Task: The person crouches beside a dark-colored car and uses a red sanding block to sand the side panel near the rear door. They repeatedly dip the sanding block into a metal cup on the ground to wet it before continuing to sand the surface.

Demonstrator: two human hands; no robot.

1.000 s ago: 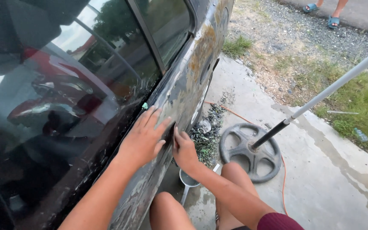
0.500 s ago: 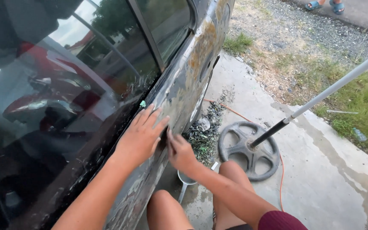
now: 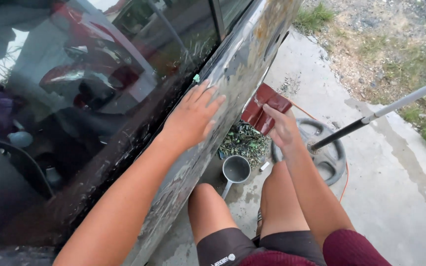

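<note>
The left hand (image 3: 193, 118) is laid flat, fingers spread, on the worn car door (image 3: 245, 64), nothing being gripped. A dark red folded sheet (image 3: 265, 108) is pinched by the right hand (image 3: 283, 129) just beside the door. Below, a metal cup (image 3: 236, 170) is seen on the concrete floor (image 3: 395, 187).

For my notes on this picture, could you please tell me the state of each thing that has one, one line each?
left hand: flat on the car door, holding nothing.
right hand: holding the dark red folded sheet.
dark red folded sheet: folded, beside the door.
car door: shut, paint worn and patchy.
small metal cup: upright on the concrete.
concrete ground: partly wet.
</note>
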